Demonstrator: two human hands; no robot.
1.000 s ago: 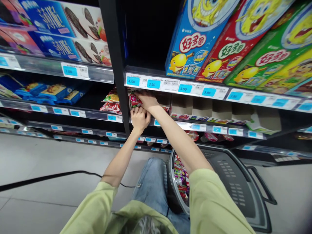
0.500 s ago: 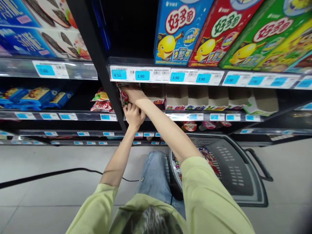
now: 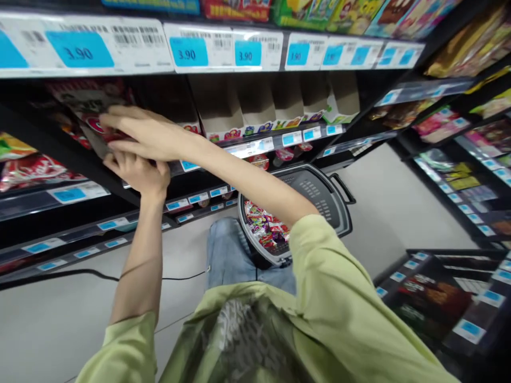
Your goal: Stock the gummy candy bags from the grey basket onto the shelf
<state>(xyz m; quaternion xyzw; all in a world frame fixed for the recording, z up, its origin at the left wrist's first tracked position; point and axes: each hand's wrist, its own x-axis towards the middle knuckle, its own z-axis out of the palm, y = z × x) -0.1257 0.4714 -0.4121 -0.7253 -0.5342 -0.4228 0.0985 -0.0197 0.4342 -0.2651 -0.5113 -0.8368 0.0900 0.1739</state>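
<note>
A red-and-white snack bag point(image 3: 90, 98) stands at the left end of the low shelf, partly in shadow. My right hand point(image 3: 149, 133) reaches across to it, fingers stretched out and apart over its front. Just below, my left hand point(image 3: 139, 174) has its fingers bent at the bag's lower edge, near the shelf front. The right hand covers part of the left fingers, so what they grip is hidden. More packets lie in the dark beside the bag.
Open cardboard display boxes point(image 3: 255, 109) line the shelf to the right. A grey shopping basket point(image 3: 343, 213) holding wrapped candies point(image 3: 265, 226) stands by my knee. A shelf divider point(image 3: 85, 154) separates red packets point(image 3: 35, 170) on the left. A black cable point(image 3: 91, 273) crosses the left side.
The view has turned right and moved closer to the shelf. My right hand, earlier deep in the shelf, now shows its fingers stretched over the bag. The left hand stays just below it.
</note>
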